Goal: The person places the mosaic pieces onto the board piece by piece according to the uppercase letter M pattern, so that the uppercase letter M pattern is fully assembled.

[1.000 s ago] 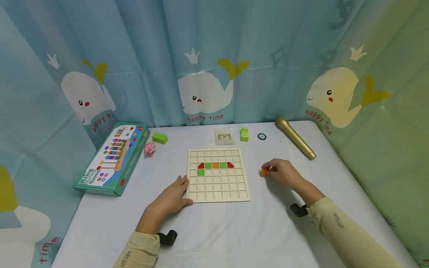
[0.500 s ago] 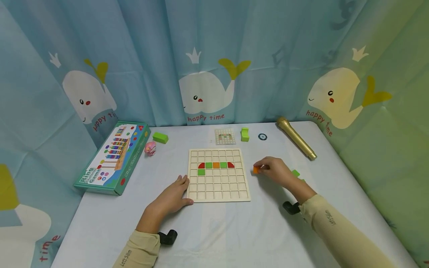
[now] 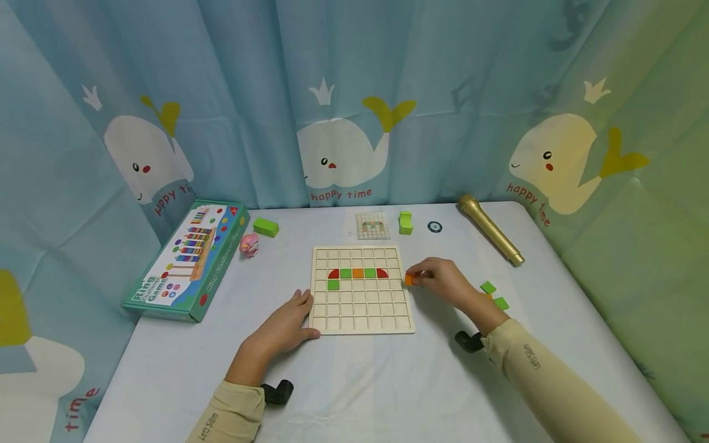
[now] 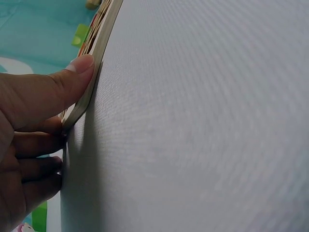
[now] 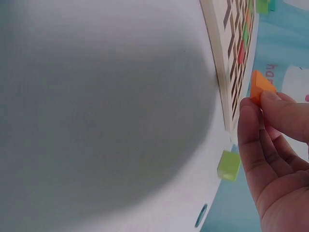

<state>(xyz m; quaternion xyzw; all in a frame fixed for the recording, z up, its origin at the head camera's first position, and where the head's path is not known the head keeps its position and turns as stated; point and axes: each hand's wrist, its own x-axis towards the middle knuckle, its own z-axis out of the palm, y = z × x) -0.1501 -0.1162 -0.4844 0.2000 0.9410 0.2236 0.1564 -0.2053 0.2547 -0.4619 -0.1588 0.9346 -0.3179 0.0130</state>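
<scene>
The wooden grid board (image 3: 360, 314) lies on the table with a row of red, green and orange tiles set in its cells, and one green tile (image 3: 333, 285) below that row. At its front-left corner rests my left hand (image 3: 285, 323), thumb against the near edge (image 4: 79, 104) and fingers along the left side. My right hand (image 3: 443, 283) pinches a small orange tile (image 5: 259, 86) between thumb and fingertips, just off the board's right edge. In the right wrist view the tile shows a pointed corner upward.
Loose green tiles (image 3: 501, 303) lie behind the right wrist. A pattern card (image 3: 373, 226), a green block (image 3: 405, 223), a round disc (image 3: 434, 227) and a gold microphone (image 3: 490, 231) stand along the back. Left are a game box (image 3: 188, 261), a pink toy (image 3: 249, 245) and another green block (image 3: 266, 227).
My right hand has moved left with the orange tile, up to the board's right edge. The loose tiles behind its wrist have come into sight. My left hand stays at the corner.
</scene>
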